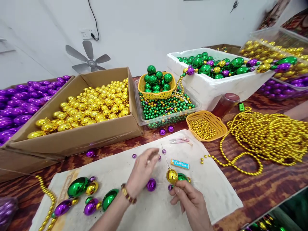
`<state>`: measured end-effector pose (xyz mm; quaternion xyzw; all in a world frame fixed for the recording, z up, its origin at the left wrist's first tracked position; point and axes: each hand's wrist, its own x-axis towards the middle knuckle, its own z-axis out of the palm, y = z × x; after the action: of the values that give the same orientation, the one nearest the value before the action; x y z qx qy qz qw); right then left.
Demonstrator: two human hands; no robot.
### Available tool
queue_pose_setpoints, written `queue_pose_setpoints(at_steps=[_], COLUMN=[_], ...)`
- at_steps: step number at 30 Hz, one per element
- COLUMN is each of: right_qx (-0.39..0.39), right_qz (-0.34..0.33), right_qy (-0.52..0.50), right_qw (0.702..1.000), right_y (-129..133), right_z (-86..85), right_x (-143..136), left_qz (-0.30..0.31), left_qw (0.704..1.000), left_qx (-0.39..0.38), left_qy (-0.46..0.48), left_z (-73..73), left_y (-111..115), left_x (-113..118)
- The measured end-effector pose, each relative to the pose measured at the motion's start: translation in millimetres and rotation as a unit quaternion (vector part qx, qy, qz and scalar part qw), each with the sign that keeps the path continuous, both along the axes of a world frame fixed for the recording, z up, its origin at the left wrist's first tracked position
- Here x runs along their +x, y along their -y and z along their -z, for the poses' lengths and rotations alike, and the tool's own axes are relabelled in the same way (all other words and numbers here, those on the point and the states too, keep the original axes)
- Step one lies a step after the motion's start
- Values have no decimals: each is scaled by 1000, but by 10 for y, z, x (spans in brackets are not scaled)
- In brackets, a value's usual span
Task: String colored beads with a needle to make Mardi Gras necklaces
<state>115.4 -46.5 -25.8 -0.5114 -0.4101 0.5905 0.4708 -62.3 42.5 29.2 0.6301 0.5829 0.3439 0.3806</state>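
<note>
My right hand (190,202) pinches a shiny gold ball (172,175). A thin needle (165,156) stands up out of the ball, tilted to the left. My left hand (141,168), with a bead bracelet at its wrist, hovers left of the needle's tip, fingers apart and nothing visible in them. Close to its fingertips are small purple beads (164,151). A larger purple ball (151,184) lies on the pale cloth (192,154) between my hands. Behind my right fingers, a green ball (183,177) is partly hidden. On the left lies a strand of green, purple and gold balls (78,186).
Cardboard boxes hold gold balls (93,109) and purple ones. Further right stand a clear tub (168,119), an orange basket (222,130), a white foam box (192,83) and a gold bead pile (267,138). Scissors (179,140) and a blue packet (180,164) lie on the cloth.
</note>
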Motion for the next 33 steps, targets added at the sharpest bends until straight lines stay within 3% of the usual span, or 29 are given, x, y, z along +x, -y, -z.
queue_pose_setpoints(at_steps=[2, 6, 9, 13, 16, 19, 21, 23, 26, 29, 33], right_qx=[4, -1, -10, -23, -11, 10, 21, 29, 40, 55, 62], right_qz=[12, 18, 20, 34, 40, 33, 21, 6, -14, -33, -50], right_qy=[-7, -17, -21, -31, -31, -12, 0, 11, 30, 44, 52], right_qw=[1000, 1000, 1000, 999, 999, 999, 1000, 999, 999, 997, 995], right_y=[11, 59, 80, 67, 43, 28, 31, 45, 80, 113, 136], right_z=[18, 138, 246, 297, 249, 171, 121, 80, 37, 11, -8], right_x=[-12, -45, -74, -86, -62, -26, -9, -2, -6, -17, -33], left_qz=[-1, -21, -29, -31, -25, -11, -8, -18, -48, -78, -117], left_qw=[995, 989, 987, 991, 997, 1000, 994, 960, 879, 831, 789], left_qx=[55, 73, 64, 44, 36, 19, -20, -78, -136, -155, -175], left_qy=[-84, -129, -144, -123, -70, -4, 106, 270, 455, 529, 577], left_z=[33, 166, 289, 368, 314, 184, 83, -15, -131, -188, -182], left_y=[-352, -922, -1155, -1276, -1170, -874, -631, -417, -217, -141, -109], left_x=[-21, 126, 282, 325, 204, 50, -21, -54, -63, -72, -98])
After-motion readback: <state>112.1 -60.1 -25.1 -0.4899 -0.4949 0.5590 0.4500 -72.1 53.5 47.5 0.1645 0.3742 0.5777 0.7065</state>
